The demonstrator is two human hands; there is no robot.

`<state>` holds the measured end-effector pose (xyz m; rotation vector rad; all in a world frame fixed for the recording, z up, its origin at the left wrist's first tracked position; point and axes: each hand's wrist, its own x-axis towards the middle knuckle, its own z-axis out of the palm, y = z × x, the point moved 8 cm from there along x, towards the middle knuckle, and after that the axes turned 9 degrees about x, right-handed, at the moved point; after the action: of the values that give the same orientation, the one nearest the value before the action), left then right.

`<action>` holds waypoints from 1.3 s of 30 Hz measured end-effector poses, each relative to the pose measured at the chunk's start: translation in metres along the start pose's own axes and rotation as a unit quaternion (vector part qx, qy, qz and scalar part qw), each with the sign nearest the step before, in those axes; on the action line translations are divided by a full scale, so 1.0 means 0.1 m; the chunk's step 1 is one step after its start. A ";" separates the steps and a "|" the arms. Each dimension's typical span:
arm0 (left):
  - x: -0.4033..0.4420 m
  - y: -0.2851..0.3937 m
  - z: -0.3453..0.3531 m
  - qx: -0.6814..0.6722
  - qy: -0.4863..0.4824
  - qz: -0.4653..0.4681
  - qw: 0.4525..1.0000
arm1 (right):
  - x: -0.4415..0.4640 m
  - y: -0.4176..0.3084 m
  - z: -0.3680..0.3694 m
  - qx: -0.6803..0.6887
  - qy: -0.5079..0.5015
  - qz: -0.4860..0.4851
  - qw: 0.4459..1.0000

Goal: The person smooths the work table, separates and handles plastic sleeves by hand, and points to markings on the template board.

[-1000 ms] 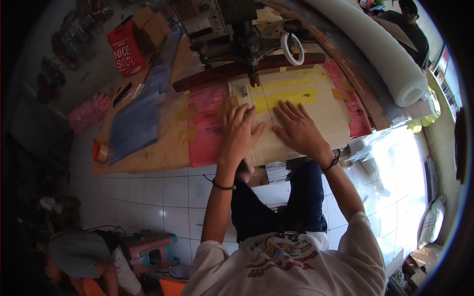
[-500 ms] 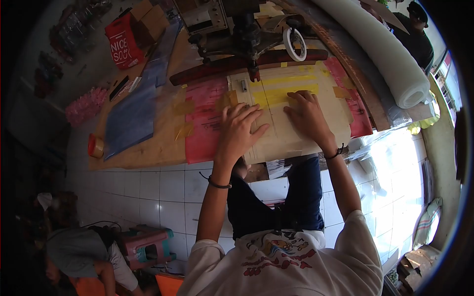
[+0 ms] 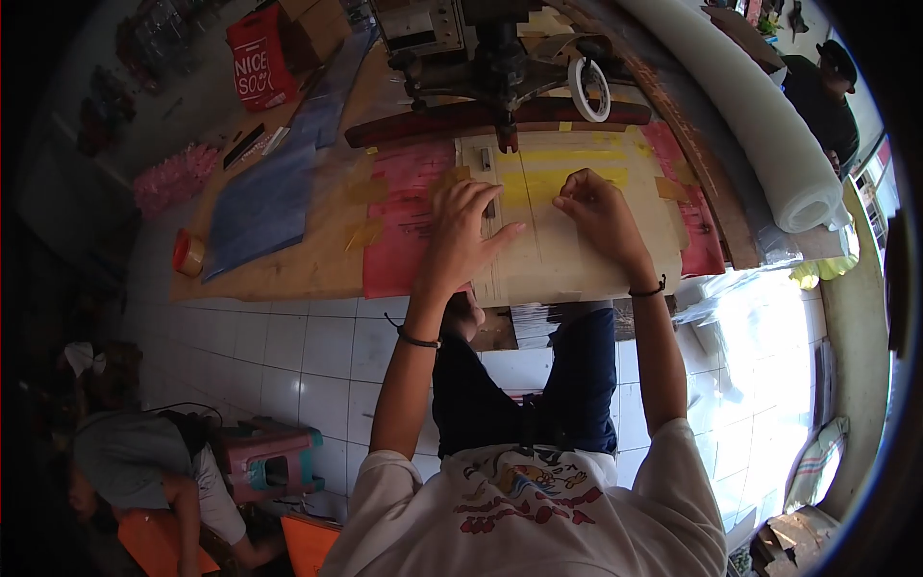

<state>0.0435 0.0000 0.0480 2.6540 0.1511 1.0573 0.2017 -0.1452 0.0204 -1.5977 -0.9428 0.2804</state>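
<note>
A pale board (image 3: 558, 260) with yellow tape strips (image 3: 577, 180) lies on the wooden table, over red sheeting (image 3: 409, 221). My left hand (image 3: 463, 231) rests at the board's left part, thumb and fingers apart, near a small metal piece (image 3: 486, 160). Over the board's right part is my right hand (image 3: 601, 216), thumb and forefinger pinched together; whatever lies between them is too small to make out. Just beyond the hands stands a dark machine (image 3: 500, 77) with a red curved bar (image 3: 423, 123) and a white ring (image 3: 588, 89).
Blue sheets (image 3: 260, 212) and a tape roll (image 3: 188, 252) lie on the left. A white foam roll (image 3: 750, 125) runs along the right. One person (image 3: 144, 462) bends near a stool (image 3: 274, 464) at lower left; another (image 3: 822, 111) is at upper right.
My right hand has lifted from lying flat on the board, and its fingers have drawn into a pinch. My left thumb has spread wider. The view has shifted slightly.
</note>
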 end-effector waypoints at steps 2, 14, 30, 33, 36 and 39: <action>0.05 0.05 -0.04 -0.016 -0.026 -0.008 0.999 | -0.04 -0.13 -0.08 0.050 0.039 -0.062 0.996; 0.12 0.12 0.33 -0.406 -0.123 -0.194 0.884 | -0.11 -0.13 -0.01 0.152 -0.023 0.000 0.988; 0.11 0.05 0.35 -0.431 -0.106 -0.222 0.868 | -0.10 0.00 -0.03 0.200 0.000 0.047 0.979; 0.08 -0.04 0.28 -0.425 -0.102 -0.239 0.867 | -0.09 0.01 -0.01 0.184 0.003 0.049 0.982; 0.06 -0.13 0.22 -0.406 -0.080 -0.266 0.870 | -0.08 -0.02 -0.03 0.130 0.018 0.045 0.990; 0.05 -0.14 0.11 -0.275 -0.006 -0.233 0.933 | -0.07 -0.01 -0.09 0.060 0.069 0.027 0.995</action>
<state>0.0549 0.0119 0.0391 1.9826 0.3955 0.7784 0.2026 -0.1568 0.0221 -1.5137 -0.7634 0.2558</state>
